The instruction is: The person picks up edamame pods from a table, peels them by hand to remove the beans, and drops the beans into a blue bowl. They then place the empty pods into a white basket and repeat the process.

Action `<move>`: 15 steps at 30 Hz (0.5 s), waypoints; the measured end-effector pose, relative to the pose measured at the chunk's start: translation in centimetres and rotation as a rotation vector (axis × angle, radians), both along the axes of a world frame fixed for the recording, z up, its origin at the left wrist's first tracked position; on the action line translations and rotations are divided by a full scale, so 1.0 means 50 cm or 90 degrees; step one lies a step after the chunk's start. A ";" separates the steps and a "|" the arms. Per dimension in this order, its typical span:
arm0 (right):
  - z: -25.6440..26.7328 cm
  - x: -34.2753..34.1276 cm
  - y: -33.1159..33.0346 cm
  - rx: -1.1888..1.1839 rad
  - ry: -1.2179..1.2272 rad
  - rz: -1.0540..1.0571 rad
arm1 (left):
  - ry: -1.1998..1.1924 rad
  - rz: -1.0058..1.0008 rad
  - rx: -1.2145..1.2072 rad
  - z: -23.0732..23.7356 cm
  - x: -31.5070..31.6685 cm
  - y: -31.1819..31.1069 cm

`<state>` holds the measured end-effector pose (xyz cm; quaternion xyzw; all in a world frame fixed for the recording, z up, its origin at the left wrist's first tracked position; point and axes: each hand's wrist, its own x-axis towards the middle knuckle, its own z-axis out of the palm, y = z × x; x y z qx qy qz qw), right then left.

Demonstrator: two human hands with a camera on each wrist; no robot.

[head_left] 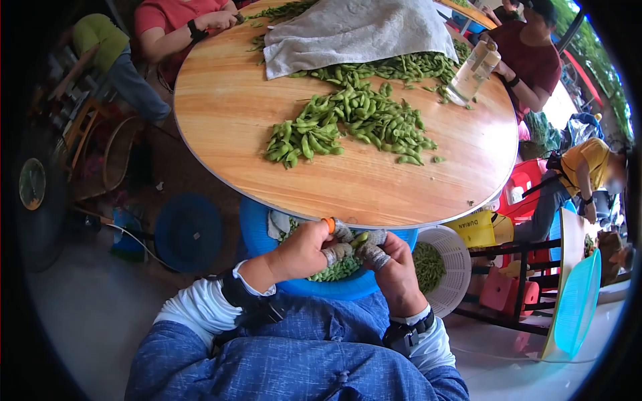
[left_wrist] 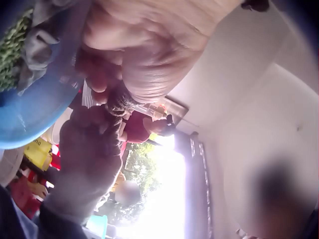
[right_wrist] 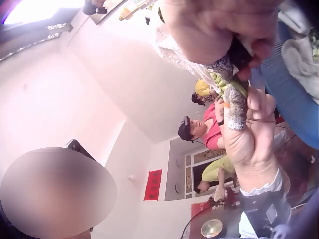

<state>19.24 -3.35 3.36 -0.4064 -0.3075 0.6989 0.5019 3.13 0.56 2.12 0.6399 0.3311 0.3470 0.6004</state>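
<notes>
The round table (head_left: 231,107) has a light wood-grain top with a thin pale rim. Green pods (head_left: 361,120) lie loose across its middle — a clump to the left, a wider spread to the right — and the heap narrows into a trail running to a band along the far side. A grey cloth (head_left: 358,33) lies rumpled over the far part, with pods showing from under its near edge. Toward the right stands a clear bottle (head_left: 471,73), looking tilted, stray pods round its base. One lone pod (head_left: 438,159) sits just right of the heap, on bare wood.
</notes>
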 end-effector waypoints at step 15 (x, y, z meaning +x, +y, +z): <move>-0.048 -0.001 -0.011 0.072 0.131 0.033 | 0.029 -0.008 0.204 -0.016 -0.010 -0.025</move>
